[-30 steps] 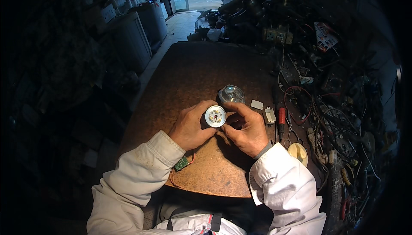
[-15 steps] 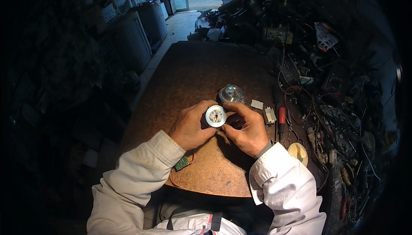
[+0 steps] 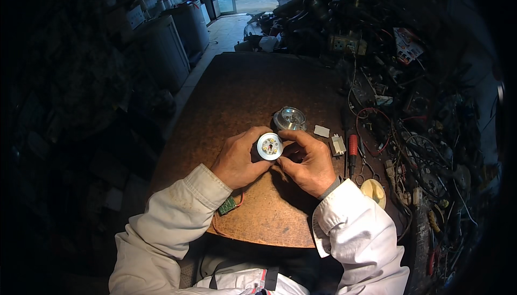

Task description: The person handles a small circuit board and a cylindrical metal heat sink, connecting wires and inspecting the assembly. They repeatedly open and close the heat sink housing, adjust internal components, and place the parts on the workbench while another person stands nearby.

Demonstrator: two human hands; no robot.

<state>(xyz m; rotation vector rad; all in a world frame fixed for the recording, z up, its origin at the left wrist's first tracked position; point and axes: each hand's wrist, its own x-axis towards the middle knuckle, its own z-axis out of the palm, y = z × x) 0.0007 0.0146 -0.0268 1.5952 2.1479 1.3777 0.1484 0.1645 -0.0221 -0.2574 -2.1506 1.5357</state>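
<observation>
Between my two hands is a small round LED lamp head (image 3: 270, 147), silvery-rimmed, its face with several yellowish LEDs turned up toward me. My left hand (image 3: 240, 157) grips it from the left, thumb at the lower rim. From the other side, the thumb and fingers of my right hand (image 3: 311, 163) close on its right edge. Just beyond stands a clear round cup-shaped part (image 3: 291, 119) on the table. A green circuit board (image 3: 227, 205) with red wire lies by my left cuff; where the wire leads is hidden under my hand.
On the brown table (image 3: 258, 82), right of my hands, lie a white flat piece (image 3: 321, 131), a small cream box (image 3: 337, 145), a red-handled screwdriver (image 3: 353, 152), scissors (image 3: 368, 172) and a cream round part (image 3: 373, 192). Tangled cables (image 3: 425, 160) crowd the right side.
</observation>
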